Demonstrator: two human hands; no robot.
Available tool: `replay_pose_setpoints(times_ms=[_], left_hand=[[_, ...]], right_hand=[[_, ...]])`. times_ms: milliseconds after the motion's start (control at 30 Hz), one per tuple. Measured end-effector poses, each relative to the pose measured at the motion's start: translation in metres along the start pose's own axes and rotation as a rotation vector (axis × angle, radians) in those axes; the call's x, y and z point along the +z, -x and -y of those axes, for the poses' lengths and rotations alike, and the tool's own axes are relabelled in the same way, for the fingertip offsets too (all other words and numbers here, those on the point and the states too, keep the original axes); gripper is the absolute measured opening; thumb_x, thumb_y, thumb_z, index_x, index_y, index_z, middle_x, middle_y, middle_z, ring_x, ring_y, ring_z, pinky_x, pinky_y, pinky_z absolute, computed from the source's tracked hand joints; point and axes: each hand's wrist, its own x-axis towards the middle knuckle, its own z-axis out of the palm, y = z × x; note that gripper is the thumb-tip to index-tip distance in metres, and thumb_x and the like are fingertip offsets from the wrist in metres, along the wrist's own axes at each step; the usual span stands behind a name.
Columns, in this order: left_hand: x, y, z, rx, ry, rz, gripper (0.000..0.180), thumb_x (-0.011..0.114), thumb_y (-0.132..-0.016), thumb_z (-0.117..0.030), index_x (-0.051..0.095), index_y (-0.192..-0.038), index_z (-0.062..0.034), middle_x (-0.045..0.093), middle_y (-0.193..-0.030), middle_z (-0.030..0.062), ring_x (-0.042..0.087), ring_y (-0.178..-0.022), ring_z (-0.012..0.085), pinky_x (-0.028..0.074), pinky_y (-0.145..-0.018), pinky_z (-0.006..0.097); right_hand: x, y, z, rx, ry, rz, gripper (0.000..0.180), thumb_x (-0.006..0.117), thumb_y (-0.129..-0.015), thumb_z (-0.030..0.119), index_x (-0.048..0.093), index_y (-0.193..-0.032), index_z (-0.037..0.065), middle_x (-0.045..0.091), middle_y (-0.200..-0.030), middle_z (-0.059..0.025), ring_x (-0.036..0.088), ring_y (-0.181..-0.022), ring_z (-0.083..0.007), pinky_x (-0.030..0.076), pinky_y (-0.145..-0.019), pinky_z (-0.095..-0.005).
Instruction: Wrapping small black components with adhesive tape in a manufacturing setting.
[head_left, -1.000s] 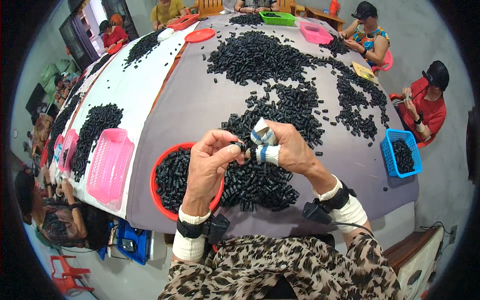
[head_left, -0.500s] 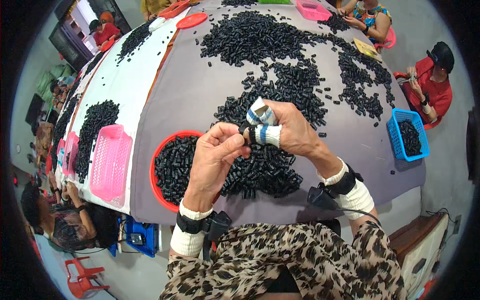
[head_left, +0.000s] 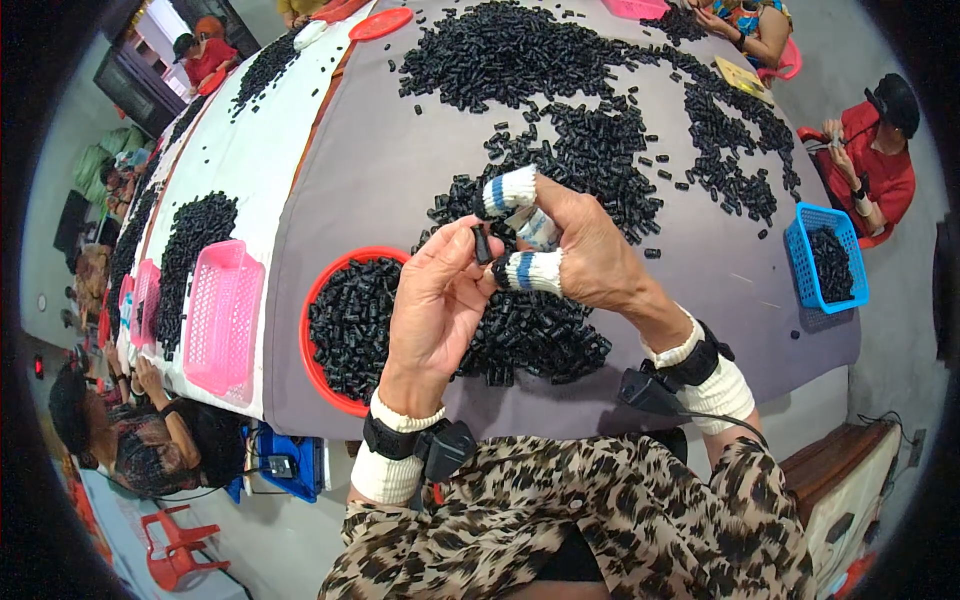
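Observation:
Above the pile, my left hand [head_left: 425, 315] pinches a small black plastic cylinder [head_left: 481, 245] between thumb and fingertips, holding it nearly upright. My right hand [head_left: 600, 250] is close on its right, with white-and-blue knitted covers [head_left: 533, 270] on its thumb and fingers. Its thumb and forefinger are spread apart around the cylinder; the thumb tip is close to its lower end, and I cannot tell whether it touches. Beneath my hands lies a heap of similar black cylinders [head_left: 545, 345]. A red round basin [head_left: 308, 350] full of them stands to the left of my left hand.
More black cylinders [head_left: 510, 60] spread over the grey-covered table [head_left: 340, 190]. A blue basket [head_left: 800, 250] stands at the right edge and a pink basket [head_left: 225, 320] at the left. Several people sit around, one in red [head_left: 875, 155] at the right. A cable runs from my right wrist strap.
My right forefinger has lifted away from its thumb, opening a gap around the cylinder. The cylinder now shows more plainly in my left fingertips. The whole view has shifted slightly.

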Motion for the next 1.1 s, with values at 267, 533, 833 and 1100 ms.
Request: replay_pose_setpoints(times_ms=[267, 533, 833, 1100], left_hand=[[0.003, 0.005, 0.003, 0.082, -0.097, -0.003, 0.022, 0.054, -0.088, -0.011, 0.053, -0.105, 0.0013, 0.061, -0.088, 0.0081, 0.061, -0.084, 0.0155, 0.051, -0.072, 0.025], [0.007, 0.003, -0.001, 0.059, -0.220, -0.061, 0.022, 0.058, -0.083, -0.004, 0.054, -0.103, 0.0032, 0.062, -0.089, 0.0097, 0.061, -0.081, 0.0125, 0.051, -0.069, 0.023], [0.005, -0.002, 0.005, -0.015, -0.097, -0.084, 0.021, 0.056, -0.085, -0.006, 0.054, -0.104, 0.0025, 0.062, -0.093, 0.0105, 0.059, -0.072, 0.0091, 0.048, -0.064, 0.019], [-0.005, -0.003, 0.006, 0.054, -0.144, -0.096, 0.027, 0.053, -0.087, -0.007, 0.051, -0.112, 0.0037, 0.062, -0.094, 0.0117, 0.060, -0.079, 0.0138, 0.051, -0.072, 0.027]], right_hand=[[0.000, 0.002, -0.003, 0.005, -0.050, 0.020, 0.028, 0.066, -0.070, 0.005, 0.054, -0.095, 0.004, 0.056, -0.073, 0.0014, 0.051, -0.067, -0.0051, 0.045, -0.062, -0.0219], [0.001, 0.001, -0.009, -0.032, 0.043, 0.023, 0.034, 0.069, -0.069, 0.009, 0.053, -0.099, 0.005, 0.058, -0.076, -0.0004, 0.052, -0.065, -0.0049, 0.045, -0.058, -0.0209], [-0.002, -0.001, -0.016, -0.040, 0.161, 0.044, 0.037, 0.068, -0.068, 0.006, 0.053, -0.102, 0.004, 0.059, -0.077, -0.0025, 0.054, -0.066, -0.0062, 0.046, -0.058, -0.0208], [-0.005, -0.004, -0.014, -0.054, 0.113, 0.010, 0.029, 0.068, -0.069, 0.012, 0.054, -0.093, 0.002, 0.058, -0.070, -0.0051, 0.053, -0.061, -0.0103, 0.044, -0.057, -0.0247]])
